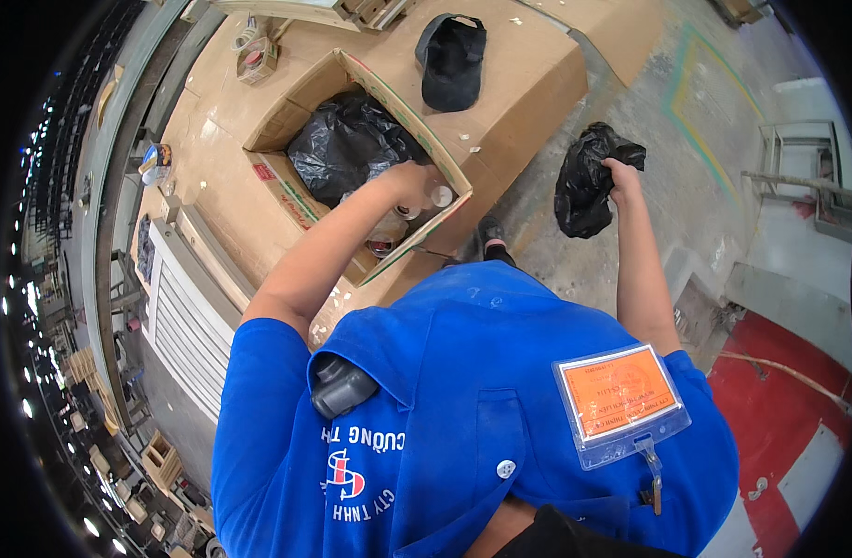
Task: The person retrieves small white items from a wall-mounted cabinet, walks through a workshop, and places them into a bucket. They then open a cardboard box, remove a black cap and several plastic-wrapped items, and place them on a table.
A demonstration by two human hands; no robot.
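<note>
A crumpled black plastic bag [582, 191] hangs from my right hand [621, 177], whose fingers are closed on its right side, out past the table's edge. My left hand [412, 184] reaches into an open cardboard box [300, 197] at the box's near right corner. Its fingers are blurred and partly hidden, beside a small whitish round item [441, 196]. Another black plastic bag [347, 139] fills much of the box. Under my left wrist lie clear, round containers [385, 237], too unclear to name exactly.
Brown cardboard covers the table [528, 79], where a black cap [452, 65] lies beyond the box. A small open box [257, 61] stands at the far left, a tin [155, 163] nearer. A grey slatted panel [198, 298] leans left; a metal frame [807, 177] stands right.
</note>
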